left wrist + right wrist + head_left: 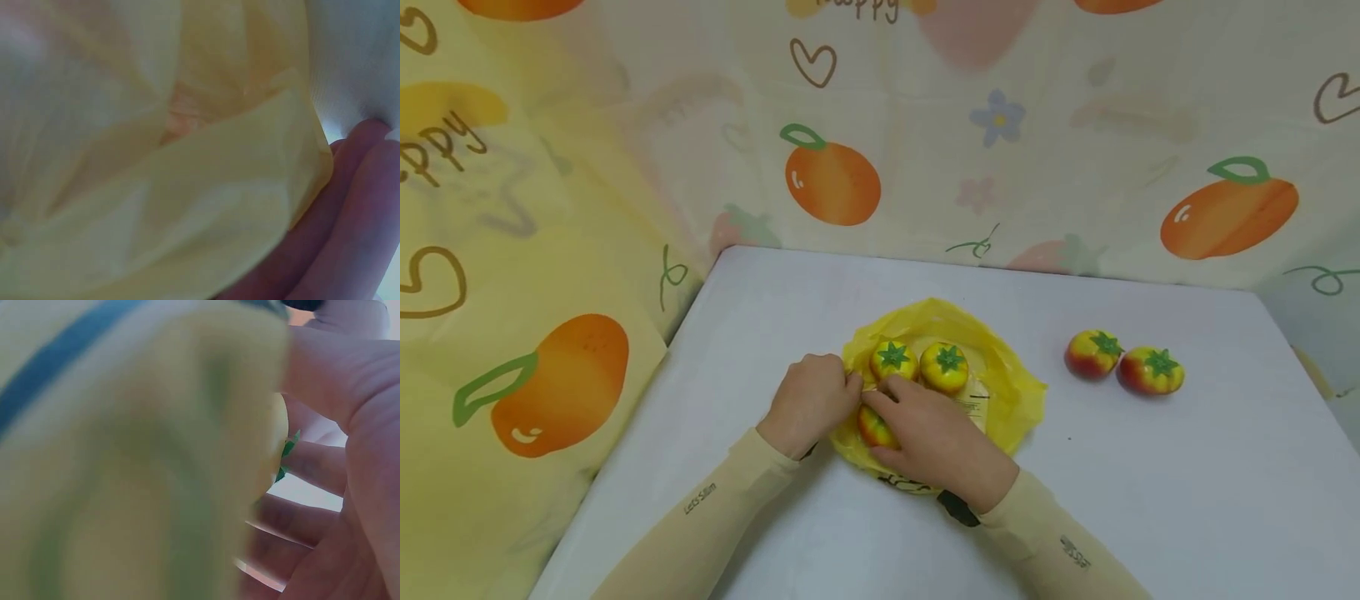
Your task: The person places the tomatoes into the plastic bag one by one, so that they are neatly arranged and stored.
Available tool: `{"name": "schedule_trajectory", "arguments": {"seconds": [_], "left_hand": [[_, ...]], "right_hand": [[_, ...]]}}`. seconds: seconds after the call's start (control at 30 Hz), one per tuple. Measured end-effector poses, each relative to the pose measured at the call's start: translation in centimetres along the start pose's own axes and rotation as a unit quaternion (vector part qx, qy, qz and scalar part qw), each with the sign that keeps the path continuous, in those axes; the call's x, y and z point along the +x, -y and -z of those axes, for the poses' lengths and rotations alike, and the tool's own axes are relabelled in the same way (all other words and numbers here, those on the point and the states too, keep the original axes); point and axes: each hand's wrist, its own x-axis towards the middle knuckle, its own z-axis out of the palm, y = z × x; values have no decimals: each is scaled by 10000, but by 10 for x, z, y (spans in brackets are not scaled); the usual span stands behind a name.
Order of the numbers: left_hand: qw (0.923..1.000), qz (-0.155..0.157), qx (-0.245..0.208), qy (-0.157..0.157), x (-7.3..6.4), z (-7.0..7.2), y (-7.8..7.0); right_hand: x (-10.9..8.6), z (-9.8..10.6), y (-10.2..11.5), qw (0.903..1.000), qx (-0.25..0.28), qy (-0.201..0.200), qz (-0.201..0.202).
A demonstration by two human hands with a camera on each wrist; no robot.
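My left grip [812, 400] is closed on the left rim of the yellow plastic bag [1021, 400], which lies mouth-up on the white desk [1157, 492]. My right grip [943, 437] appears closed around a red-yellow toy persimmon [872, 429] inside the bag; the wrist view is blurred. Two more persimmons [946, 379] sit beyond it, inside; a side-by-side pair [1090, 357] lies outside, to the right.
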Motion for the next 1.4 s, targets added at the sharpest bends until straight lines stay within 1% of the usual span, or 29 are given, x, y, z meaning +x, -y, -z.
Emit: {"name": "schedule_trajectory", "arguments": {"seconds": [0.17,0.43,0.77,0.9,1.23,1.4], "left_hand": [[10000,49,24,-27,1,0,0],[9999,127,-61,48,1,0,-1],[9999,15,62,-109,0,-1,-1],[10000,-3,27,-89,0,-2,-1],[9998,51,-105,-163,-2,1,-1],[9997,34,-162,-158,-4,-1,-1]], "right_hand": [[1,-2,0,9999,-60,-76,76],[1,-4,1,9999,-39,-80,114],[2,-8,2,9998,-86,-104,155],[1,-9,1,9997,-135,-128,157],[0,-1,-1,9998,-155,-15,104],[-8,12,-4,9997,151,3,-193]]}}
